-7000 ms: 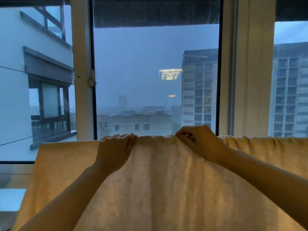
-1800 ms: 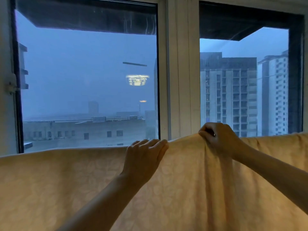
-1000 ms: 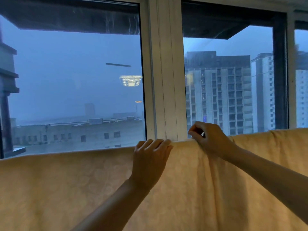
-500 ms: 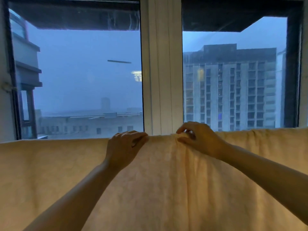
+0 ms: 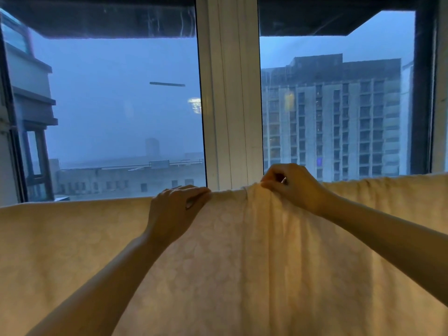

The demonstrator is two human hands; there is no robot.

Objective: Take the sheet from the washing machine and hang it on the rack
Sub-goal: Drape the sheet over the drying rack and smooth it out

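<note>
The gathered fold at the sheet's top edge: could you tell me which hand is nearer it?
Right. The right hand pinches the fold itself; the left hand grips the sheet left of it.

We see a white mullion (image 5: 230, 93) dividing two window panes. Through the left pane (image 5: 109, 105) lies a low flat-roofed building (image 5: 126, 178) under hazy blue sky, with a lamp reflection (image 5: 195, 105) on the glass. Through the right pane (image 5: 315, 44) stands a tall many-windowed block (image 5: 339, 122). A dark overhang (image 5: 109, 23) spans the top.
</note>
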